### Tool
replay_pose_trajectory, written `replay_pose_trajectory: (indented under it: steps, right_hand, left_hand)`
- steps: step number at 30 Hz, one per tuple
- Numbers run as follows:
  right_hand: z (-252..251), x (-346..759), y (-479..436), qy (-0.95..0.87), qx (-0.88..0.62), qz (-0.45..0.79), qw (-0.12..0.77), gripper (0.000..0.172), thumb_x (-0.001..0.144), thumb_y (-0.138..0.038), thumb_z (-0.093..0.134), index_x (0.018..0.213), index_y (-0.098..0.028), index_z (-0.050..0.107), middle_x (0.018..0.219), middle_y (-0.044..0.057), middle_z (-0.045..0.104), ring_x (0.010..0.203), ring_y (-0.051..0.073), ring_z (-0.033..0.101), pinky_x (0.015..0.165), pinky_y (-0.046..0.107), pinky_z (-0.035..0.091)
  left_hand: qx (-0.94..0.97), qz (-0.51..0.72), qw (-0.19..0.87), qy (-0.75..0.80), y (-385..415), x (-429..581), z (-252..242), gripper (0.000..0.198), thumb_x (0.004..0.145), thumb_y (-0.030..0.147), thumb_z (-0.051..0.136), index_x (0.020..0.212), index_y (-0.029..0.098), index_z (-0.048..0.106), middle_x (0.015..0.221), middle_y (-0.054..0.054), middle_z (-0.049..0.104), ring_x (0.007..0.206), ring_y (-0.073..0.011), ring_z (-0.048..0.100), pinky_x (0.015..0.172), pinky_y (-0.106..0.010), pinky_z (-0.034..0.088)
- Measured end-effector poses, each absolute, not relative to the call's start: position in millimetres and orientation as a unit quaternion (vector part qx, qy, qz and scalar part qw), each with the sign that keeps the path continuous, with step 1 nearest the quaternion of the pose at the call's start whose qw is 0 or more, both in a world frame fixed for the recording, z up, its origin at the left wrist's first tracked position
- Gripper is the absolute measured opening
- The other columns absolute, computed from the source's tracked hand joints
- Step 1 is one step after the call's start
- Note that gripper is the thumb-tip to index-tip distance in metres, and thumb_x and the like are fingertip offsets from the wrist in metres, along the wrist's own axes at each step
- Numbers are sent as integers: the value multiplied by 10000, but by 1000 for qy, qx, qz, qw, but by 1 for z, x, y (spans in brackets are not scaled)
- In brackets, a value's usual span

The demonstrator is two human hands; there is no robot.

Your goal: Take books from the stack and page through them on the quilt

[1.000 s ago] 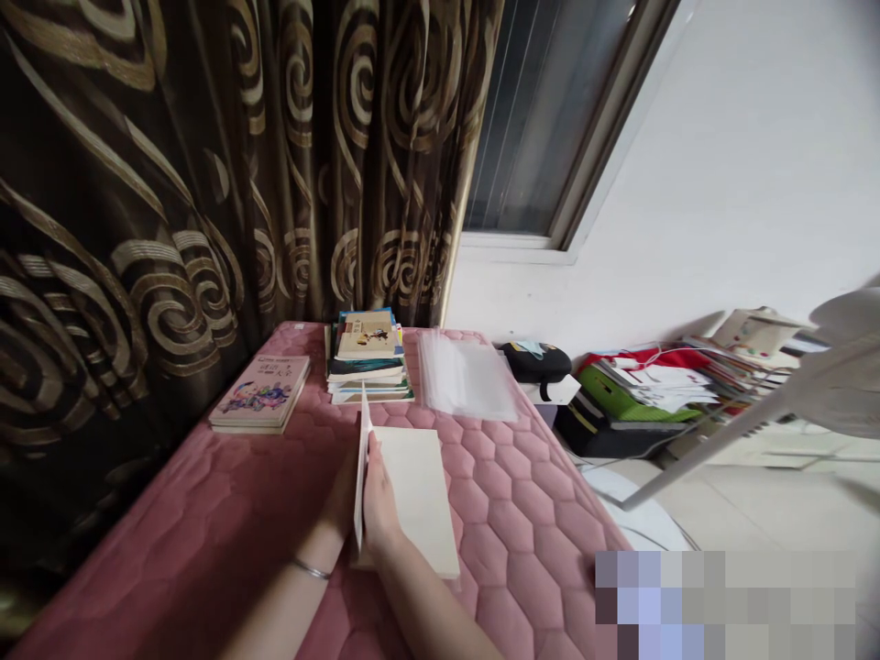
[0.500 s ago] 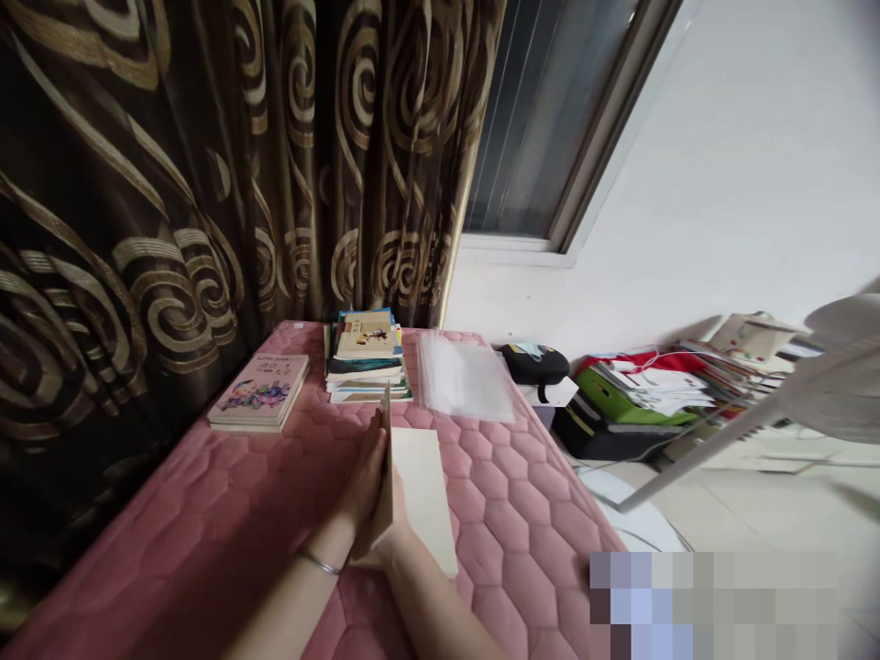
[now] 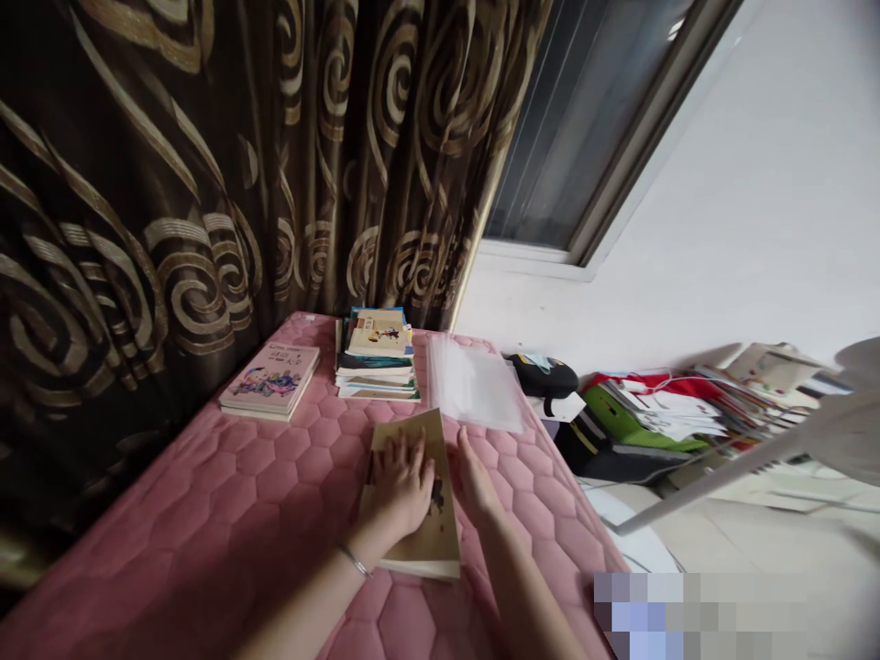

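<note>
A thin tan book (image 3: 411, 429) lies closed on the pink quilted table cover (image 3: 275, 477). My left hand (image 3: 400, 486) rests flat on its front cover, fingers spread; a thin bracelet is on that wrist. Along the book's right edge lies my right hand (image 3: 474, 478), its fingers stretched out and touching the book's side and the cover beneath. Neither hand grips anything.
A pink picture book (image 3: 271, 380) lies at the far left, a stack of books (image 3: 377, 353) behind the tan book, clear plastic sleeves (image 3: 471, 385) to its right. Dark patterned curtains (image 3: 206, 183) hang behind. Off the table's right edge are a black bag (image 3: 543, 376) and piled papers (image 3: 660, 403).
The book's cover, held upright before, has been folded down shut. My left hand now lies flat on top and my right hand has moved to the right edge. The camera tilted slightly.
</note>
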State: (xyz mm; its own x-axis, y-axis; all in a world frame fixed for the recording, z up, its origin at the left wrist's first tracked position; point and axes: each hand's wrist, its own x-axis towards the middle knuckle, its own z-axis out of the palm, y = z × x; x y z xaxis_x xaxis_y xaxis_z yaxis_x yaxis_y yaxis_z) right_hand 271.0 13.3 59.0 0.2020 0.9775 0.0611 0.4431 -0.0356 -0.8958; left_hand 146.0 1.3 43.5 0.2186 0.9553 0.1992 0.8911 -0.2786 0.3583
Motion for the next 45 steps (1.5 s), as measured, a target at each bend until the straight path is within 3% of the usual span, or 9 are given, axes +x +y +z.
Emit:
replay_pose_trajectory:
  steps: [4,7,9,13,19,23,26,35,45]
  right_hand:
    - [47,279,10,-539,-625,374,422,502,820,-556,426,794,-139,704,702,84,693,627,205,621,553,270,452]
    - [35,277,9,-554,-649,300,426,427,814,-459,424,771,-125,687,731,106,700,636,208,618,563,273,447]
    - [31,275,8,-571,-658,263,415,401,840,-393,394,882,-128,692,775,113,714,672,211,640,587,272,460]
    - [30,273,4,-563,-698,231,378,418,876,-329,378,1170,-174,632,931,105,728,791,211,682,678,270,493]
    - [37,271,-2,-568,-740,199,301,459,920,-344,362,1316,-194,536,954,112,716,822,223,688,724,294,488]
    - [41,269,-3,-586,-760,163,231,479,944,-363,307,1358,-218,499,1146,173,646,873,270,685,700,347,486]
    - [40,267,-3,-599,-763,157,185,498,957,-338,274,1417,-223,430,1105,177,664,876,284,685,690,364,485]
    - [46,258,4,-637,-730,166,185,452,971,-254,302,1392,-273,464,1136,109,685,939,232,682,741,314,510]
    - [35,239,24,-684,-682,151,208,430,963,-185,336,1359,-215,503,1180,111,675,995,196,679,846,279,506]
  left_hand:
    - [774,181,49,605,-1,151,37,535,948,418,329,1455,249,349,1504,-161,363,1361,-397,338,1075,-628,251]
    - [775,187,30,603,-2,152,32,524,941,419,343,1435,252,390,1503,-154,369,1372,-401,314,1085,-632,221]
    - [772,190,22,606,-3,154,29,520,936,411,358,1428,250,403,1509,-155,357,1378,-402,300,1090,-636,205]
    - [770,194,19,608,-4,157,29,512,934,406,361,1416,244,426,1508,-153,359,1381,-402,293,1094,-632,200]
    - [775,195,24,600,7,130,28,454,924,292,390,1351,194,509,1486,-143,396,1383,-340,305,1098,-489,297]
    - [736,197,52,645,15,105,30,421,915,228,386,1299,243,558,1367,-164,487,1189,-313,514,969,-439,417]
    - [702,218,121,667,21,96,29,397,905,211,400,1250,242,594,1110,-154,599,1000,-275,600,871,-395,449]
    - [663,309,208,650,58,77,11,403,905,164,365,1279,173,516,944,-84,688,840,-173,637,716,-258,470]
    - [675,384,162,609,64,52,12,343,838,104,383,1059,191,630,856,-37,582,776,-159,582,719,-280,494]
